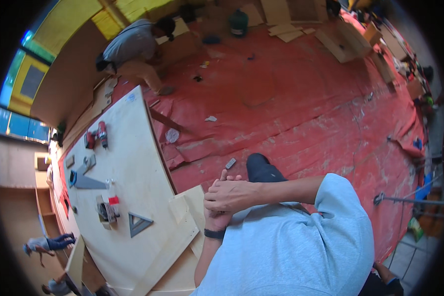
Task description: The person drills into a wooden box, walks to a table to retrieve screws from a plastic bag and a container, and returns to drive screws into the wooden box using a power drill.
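Note:
In front of my grey-blue shirt, my two hands are pressed together. My right hand comes in from the right and lies over the other, its fingers curled across it. Beneath it is my left hand, mostly hidden, with a dark wristband at the wrist; a few stretched fingertips stick out past the right hand. No tool shows in either hand. Just left of them, pale wooden boards lie across the corner of a large plywood sheet. A small grey object sits on the floor beyond my fingertips.
On the plywood are a red cordless drill, a handsaw, a grey set square and a small open box. Red sheeting covers the floor. A person bends over at the back left; others stand lower left.

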The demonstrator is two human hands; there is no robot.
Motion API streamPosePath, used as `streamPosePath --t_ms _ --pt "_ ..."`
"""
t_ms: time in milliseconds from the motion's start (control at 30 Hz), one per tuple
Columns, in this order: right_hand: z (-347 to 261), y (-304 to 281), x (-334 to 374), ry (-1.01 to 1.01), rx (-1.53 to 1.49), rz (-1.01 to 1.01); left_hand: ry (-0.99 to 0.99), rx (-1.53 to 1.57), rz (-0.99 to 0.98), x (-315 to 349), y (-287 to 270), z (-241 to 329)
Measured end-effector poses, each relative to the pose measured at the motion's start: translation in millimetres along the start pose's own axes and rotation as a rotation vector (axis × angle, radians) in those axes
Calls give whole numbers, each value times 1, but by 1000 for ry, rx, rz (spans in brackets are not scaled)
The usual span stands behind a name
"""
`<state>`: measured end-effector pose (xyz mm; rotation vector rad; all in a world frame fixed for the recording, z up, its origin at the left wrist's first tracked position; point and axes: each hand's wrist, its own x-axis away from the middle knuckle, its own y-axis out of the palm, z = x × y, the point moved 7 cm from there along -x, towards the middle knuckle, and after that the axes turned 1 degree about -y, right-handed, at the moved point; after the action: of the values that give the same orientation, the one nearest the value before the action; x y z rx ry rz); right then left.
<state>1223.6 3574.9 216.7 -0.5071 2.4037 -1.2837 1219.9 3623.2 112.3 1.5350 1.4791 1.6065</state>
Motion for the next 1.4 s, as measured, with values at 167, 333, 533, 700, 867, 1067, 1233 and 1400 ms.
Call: streamPosePath --t_ms 167,333,533,700,867,1067,1233,1400 --pt "57 -54 46 35 18 324 -39 -192 60 -78 33 -18" --pt "166 -72 116 468 186 552 -203 -422 -19 -191 107 -88" --pt "251 -185 230 522 385 744 -367 -643 -119 -335 151 -174" --pt "292 -265 339 733 524 998 -606 -418 53 -426 178 -277" --pt "303 -328 465 906 471 1190 -923 -540 106 -502 167 -361" --pt "352 -350 577 1240 575 1113 -1123 -636 318 -579 160 -464" --pt "395 -374 674 1358 488 1067 -1315 -587 294 -676 145 -555" --pt "412 -424 781 1515 441 1126 -1540 -897 136 -742 157 -666"
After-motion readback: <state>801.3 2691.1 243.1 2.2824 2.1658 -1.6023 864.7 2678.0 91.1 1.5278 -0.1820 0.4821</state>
